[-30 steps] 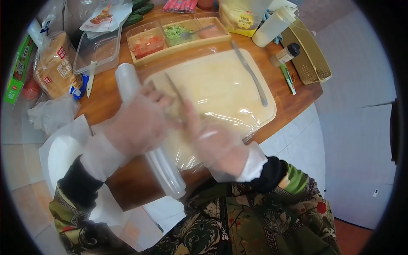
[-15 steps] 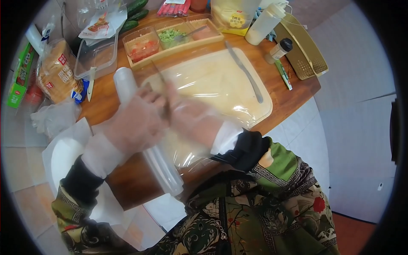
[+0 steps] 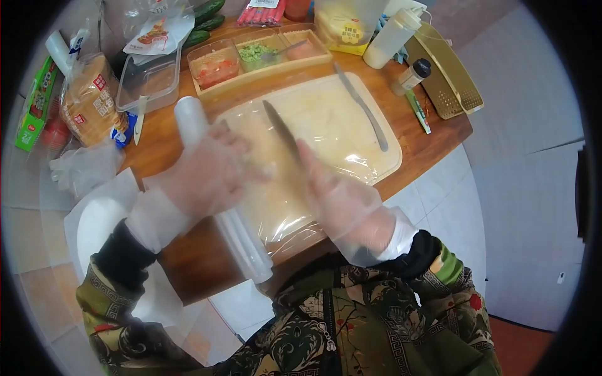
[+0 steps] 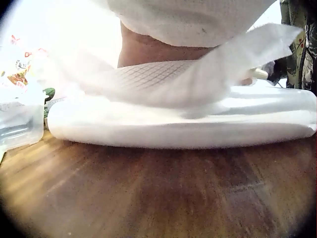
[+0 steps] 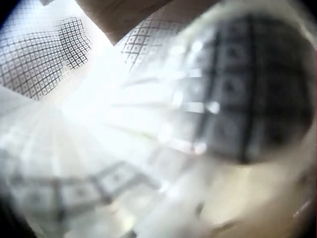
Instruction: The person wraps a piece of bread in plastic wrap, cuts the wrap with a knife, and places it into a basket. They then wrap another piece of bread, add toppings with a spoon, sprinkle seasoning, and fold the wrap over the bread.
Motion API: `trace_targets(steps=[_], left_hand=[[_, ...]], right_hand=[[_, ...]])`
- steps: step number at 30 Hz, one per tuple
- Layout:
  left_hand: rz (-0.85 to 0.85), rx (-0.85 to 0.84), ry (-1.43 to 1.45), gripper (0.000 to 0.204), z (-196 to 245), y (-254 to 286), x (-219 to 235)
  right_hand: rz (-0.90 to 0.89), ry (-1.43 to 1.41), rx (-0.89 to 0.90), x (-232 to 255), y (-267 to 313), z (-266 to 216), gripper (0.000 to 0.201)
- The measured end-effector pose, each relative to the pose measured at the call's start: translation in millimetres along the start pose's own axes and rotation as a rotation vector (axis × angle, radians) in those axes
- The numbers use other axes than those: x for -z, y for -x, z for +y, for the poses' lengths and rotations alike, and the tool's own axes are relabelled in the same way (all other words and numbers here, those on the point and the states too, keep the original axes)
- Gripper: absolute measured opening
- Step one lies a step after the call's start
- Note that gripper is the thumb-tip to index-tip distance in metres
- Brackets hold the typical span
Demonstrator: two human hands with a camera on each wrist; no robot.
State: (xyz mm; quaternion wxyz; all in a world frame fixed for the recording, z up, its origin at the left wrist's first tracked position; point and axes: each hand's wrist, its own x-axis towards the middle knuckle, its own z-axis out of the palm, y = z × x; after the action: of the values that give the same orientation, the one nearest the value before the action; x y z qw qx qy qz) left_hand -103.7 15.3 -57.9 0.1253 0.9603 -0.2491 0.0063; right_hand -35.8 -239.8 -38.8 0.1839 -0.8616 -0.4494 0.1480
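In the head view, my right hand point(image 3: 348, 203), in a clear plastic glove, grips a knife point(image 3: 281, 127) by its handle, the blade pointing up and left over the cutting board point(image 3: 326, 116). Clear film point(image 3: 276, 216) covers the pale board. My gloved left hand point(image 3: 210, 166) is blurred above the film roll point(image 3: 243, 245) and the board's left side, its fingertips toward the board. I cannot tell whether they pinch something. In the left wrist view, the roll point(image 4: 173, 131) lies on the wood beneath the hand. Glove plastic point(image 5: 84, 129) fills most of the right wrist view.
A long metal spreader point(image 3: 364, 106) lies on the board's right side. Behind stands a wooden tray point(image 3: 263, 74) of chopped foods. Bagged bread point(image 3: 91, 103), a plastic box point(image 3: 147, 81) and a small knife point(image 3: 140, 122) are left; a squeeze bottle point(image 3: 394, 39), seasoning jar point(image 3: 412, 76) and basket point(image 3: 445, 78) right.
My right hand, with the knife, first moves left to my left hand, then swings back right, away from it. My left hand stays over the roll, its fingers shifting slightly.
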Motion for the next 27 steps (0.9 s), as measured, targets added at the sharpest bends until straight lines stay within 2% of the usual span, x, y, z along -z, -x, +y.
trace_targets(steps=[3,6,10,15,19,27], left_hand=[[0.030,-0.006,-0.005,0.038,1,0,-1],[0.073,-0.019,-0.017,0.039,-2,2,-4],[0.072,-0.025,-0.051,0.039,-2,3,-5],[0.083,-0.028,-0.020,0.040,-1,3,-5],[0.079,-0.016,-0.014,0.040,-2,4,-7],[0.054,0.018,0.011,0.040,-1,4,-5]], right_hand=[[-0.011,0.106,0.001,-10,11,-2,0.071],[0.035,0.128,0.070,-24,15,4,0.068],[0.032,0.133,0.069,-25,13,1,0.065],[-0.053,0.088,0.009,-23,12,-4,0.064],[-0.073,0.063,-0.013,-26,12,-1,0.066],[0.015,0.017,0.018,-36,15,10,0.072]])
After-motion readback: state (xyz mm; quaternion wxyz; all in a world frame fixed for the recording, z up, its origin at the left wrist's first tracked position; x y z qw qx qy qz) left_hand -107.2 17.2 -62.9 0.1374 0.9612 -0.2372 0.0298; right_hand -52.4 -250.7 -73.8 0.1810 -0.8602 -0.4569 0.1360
